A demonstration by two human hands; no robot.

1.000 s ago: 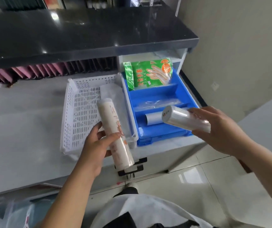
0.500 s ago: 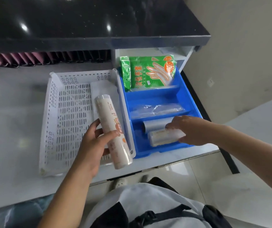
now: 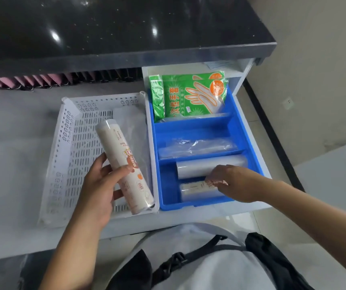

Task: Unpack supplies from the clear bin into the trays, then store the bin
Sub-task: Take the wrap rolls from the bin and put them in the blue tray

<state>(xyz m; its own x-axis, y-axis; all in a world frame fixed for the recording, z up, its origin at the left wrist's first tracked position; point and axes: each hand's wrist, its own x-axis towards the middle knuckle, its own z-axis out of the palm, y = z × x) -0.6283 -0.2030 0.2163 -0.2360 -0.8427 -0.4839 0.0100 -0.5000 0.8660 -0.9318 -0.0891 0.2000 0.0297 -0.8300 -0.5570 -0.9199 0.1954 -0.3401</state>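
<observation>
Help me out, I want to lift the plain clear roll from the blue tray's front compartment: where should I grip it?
Grip the clear roll around its bare left half, coming from above. It lies flat on its side, the right hand covers its right part, and the printed roll lies just in front.

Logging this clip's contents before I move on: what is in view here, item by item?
White perforated tray: 1, on the grey counter, left.
Blue divided tray: 1, right of it.
Green glove packs: 2 at least, blue tray's far compartment.
Clear bag: 1, middle compartment.
Clear rolls: 2, near compartment.
Long printed roll: 1, white and orange, over the white tray.
Black bag strap: 1, bottom.
Left hand: grips the long roll.
Right hand: on the nearer clear roll.
</observation>
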